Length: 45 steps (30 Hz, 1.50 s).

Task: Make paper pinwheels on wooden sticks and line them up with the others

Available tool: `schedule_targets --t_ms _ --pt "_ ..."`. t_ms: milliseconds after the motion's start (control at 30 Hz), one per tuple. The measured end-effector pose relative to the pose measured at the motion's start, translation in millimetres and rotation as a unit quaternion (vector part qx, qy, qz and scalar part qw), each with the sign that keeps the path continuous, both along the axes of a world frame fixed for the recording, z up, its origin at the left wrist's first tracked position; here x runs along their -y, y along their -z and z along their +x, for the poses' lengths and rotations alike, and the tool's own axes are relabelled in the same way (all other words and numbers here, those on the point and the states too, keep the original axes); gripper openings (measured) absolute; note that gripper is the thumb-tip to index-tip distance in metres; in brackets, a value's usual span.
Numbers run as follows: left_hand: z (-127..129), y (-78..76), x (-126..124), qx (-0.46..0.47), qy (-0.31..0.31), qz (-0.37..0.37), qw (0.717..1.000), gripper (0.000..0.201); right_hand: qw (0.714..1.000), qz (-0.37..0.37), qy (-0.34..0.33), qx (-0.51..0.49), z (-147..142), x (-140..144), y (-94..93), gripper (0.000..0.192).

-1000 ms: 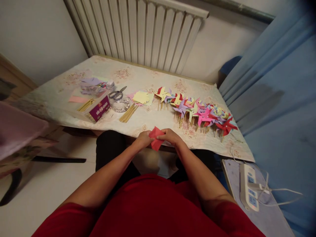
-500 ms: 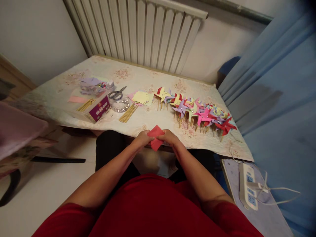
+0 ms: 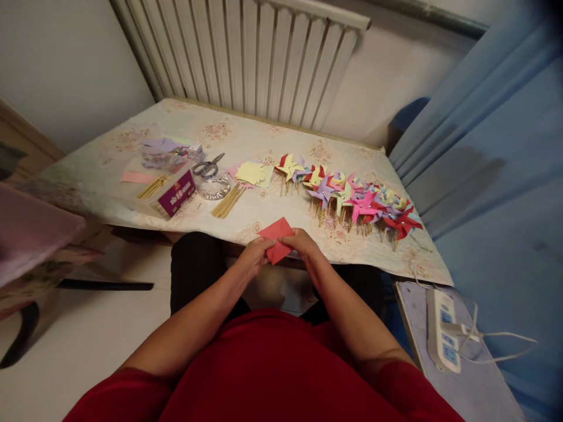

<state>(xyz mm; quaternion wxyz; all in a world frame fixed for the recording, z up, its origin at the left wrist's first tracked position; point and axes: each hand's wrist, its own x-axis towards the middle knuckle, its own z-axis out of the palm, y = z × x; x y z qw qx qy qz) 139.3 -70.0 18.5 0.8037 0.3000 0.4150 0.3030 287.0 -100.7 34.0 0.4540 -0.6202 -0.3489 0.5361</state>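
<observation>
A room in a home, set up for paper crafts.

A white radiator (image 3: 264, 58) stands against the wall behind a desk (image 3: 272, 146) covered in a flowered cloth. Blue curtains (image 3: 484, 146) hang at the side, a power strip (image 3: 443, 331) lies nearby, and rows of paper pinwheels (image 3: 352, 196), scissors (image 3: 209, 167) and sticks (image 3: 229, 202) sit on the cloth.

Beyond the fingers (image 3: 285, 239), the floral-clothed worktop (image 3: 246, 138) carries paper pinwheels (image 3: 352, 199) off to their right; yellow paper squares (image 3: 251, 173), wooden sticks (image 3: 229, 202), scissors (image 3: 209, 167) and a purple box (image 3: 176, 193) lie leftward.
</observation>
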Motion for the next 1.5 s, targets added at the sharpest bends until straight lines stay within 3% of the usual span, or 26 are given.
schedule_targets --t_ms 467,1033,1200,1300,1400,1500 --pt "-1 6.1 -2 -0.006 0.048 0.046 0.998 0.024 0.999 -0.012 -0.023 -0.024 -4 2 -5.0 0.015" --pt "-3 -10.2 -2 0.000 0.062 0.071 0.996 0.015 0.999 0.005 -0.049 0.012 0 3 -5.2 0.013" --pt "-3 -13.0 -3 -0.001 0.048 0.064 0.997 0.011 0.995 0.011 -0.017 0.102 3 3 -11.3 0.011" --pt "-3 -13.3 -4 0.000 0.019 0.062 0.998 0.014 0.963 0.050 0.109 0.242 5 11 -18.4 0.012" --pt "-3 -15.8 -6 0.004 -0.002 0.063 0.998 0.018 0.898 0.141 0.221 0.353 -2 29 -19.9 0.019" --pt "-3 -20.2 -6 0.021 -0.016 0.072 0.997 0.020 0.867 0.235 0.182 0.400 -15 51 -10.7 0.020"
